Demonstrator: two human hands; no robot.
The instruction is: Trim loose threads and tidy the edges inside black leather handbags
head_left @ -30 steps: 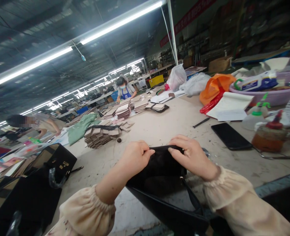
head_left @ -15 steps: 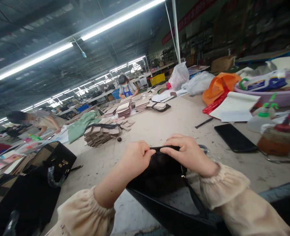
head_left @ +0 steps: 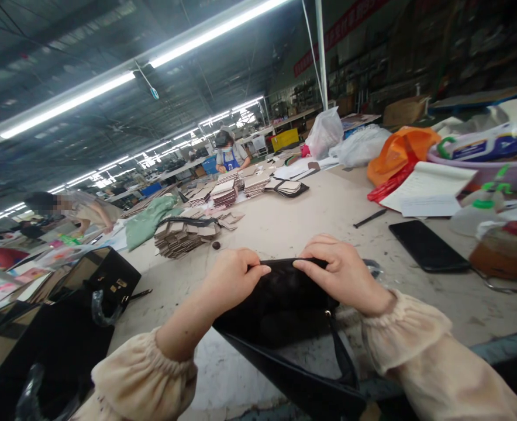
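A black handbag (head_left: pixel 280 327) lies open at the table's near edge, its dark inside facing me. My left hand (head_left: pixel 234 278) pinches the bag's far rim between thumb and fingers. Farther right on that same rim, my right hand (head_left: pixel 340 272) grips with the thumb inside and the fingers over the outer side. A stretch of the black edge shows between the two hands. Below my right hand a black strap (head_left: pixel 344 354) with a small metal fitting hangs along the bag's side. The bag's lower part runs out of view.
Several black bags (head_left: pixel 57 333) with wrapped handles stand at left. Stacked panels (head_left: pixel 183 234) lie beyond my left hand. At right are a phone (head_left: pixel 429 245), a dark slim tool (head_left: pixel 369 218), a notepad (head_left: pixel 429 187) and a glue bottle (head_left: pixel 497 254). Two other people (head_left: pixel 230 155) work farther back.
My left hand has slid left along the rim, widening the gap between my hands. More of the black edge shows. The view has shifted slightly left.
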